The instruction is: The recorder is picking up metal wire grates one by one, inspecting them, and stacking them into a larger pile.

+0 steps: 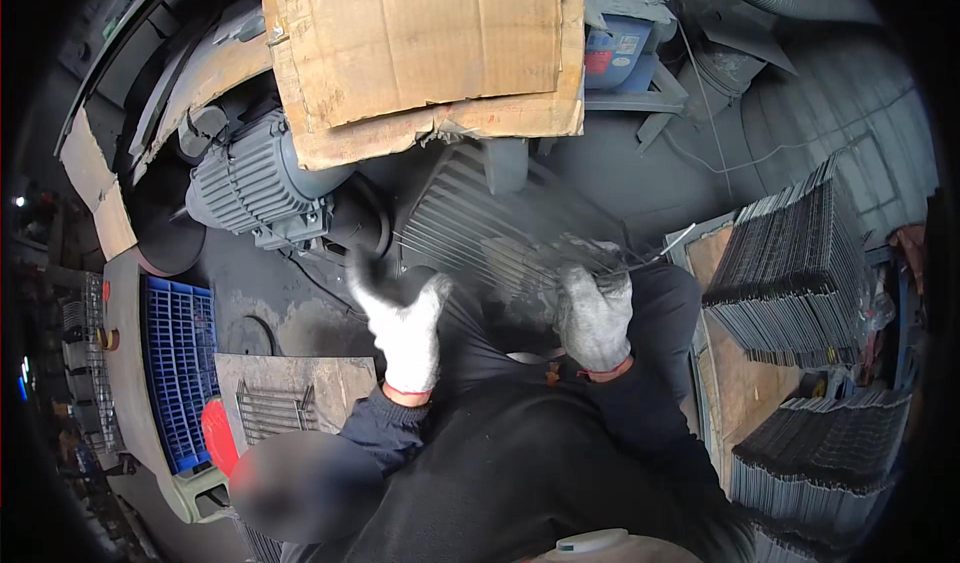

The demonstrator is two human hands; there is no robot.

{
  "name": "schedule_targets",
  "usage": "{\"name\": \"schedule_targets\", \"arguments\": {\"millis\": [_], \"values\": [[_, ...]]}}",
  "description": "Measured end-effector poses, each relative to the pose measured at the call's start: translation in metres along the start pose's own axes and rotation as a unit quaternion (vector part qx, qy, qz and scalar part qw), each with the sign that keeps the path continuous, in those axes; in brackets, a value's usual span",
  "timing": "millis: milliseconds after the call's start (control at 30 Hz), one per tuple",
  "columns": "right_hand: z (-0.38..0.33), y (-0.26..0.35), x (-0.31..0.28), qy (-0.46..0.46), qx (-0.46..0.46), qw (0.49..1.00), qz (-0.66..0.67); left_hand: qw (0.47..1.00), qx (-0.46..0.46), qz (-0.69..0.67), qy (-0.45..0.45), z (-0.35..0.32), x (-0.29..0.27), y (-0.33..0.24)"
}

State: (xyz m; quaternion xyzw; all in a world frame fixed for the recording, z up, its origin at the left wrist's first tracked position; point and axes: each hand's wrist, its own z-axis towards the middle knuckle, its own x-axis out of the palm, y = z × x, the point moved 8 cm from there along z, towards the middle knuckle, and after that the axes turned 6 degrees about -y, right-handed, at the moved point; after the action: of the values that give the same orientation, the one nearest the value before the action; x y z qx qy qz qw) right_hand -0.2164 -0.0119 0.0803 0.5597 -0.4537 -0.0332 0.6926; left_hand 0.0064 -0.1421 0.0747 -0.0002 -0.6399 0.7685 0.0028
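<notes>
At frame centre, the right hand [594, 315] is clamped on the edge of a wire grille [490, 225], blurred, while the left hand [405, 328] hangs beside it, fingers loosely apart, holding nothing. Stacks of grilles [790, 263] fill the right side; one grille [272, 408] lies lower left, so the work looks partway through.

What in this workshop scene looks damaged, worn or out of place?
The cardboard sheets lying over the grey electric motor are torn and ragged along their edges. The wire grid held by the gloved left hand and right hand is motion-blurred.
</notes>
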Motion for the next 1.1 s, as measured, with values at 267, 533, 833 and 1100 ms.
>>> {"name": "schedule_targets", "arguments": {"millis": [267,533,833,1100], "values": [[0.011,-0.029,-0.03,-0.015,0.066,0.993,0.097,0.959,-0.181,-0.217,-0.018,-0.002,0.022,0.066],[0.073,-0.022,-0.096,0.027,0.086,0.947,-0.308,0.968,-0.172,-0.146,0.113,-0.019,0.05,0.104],[0.126,-0.046,-0.176,-0.079,0.115,0.967,-0.213,0.965,-0.149,-0.048,0.209,0.011,0.145,0.164],[0.151,-0.141,-0.138,-0.031,0.087,0.972,-0.218,0.966,-0.21,-0.04,0.145,0.042,0.072,0.201]]}}
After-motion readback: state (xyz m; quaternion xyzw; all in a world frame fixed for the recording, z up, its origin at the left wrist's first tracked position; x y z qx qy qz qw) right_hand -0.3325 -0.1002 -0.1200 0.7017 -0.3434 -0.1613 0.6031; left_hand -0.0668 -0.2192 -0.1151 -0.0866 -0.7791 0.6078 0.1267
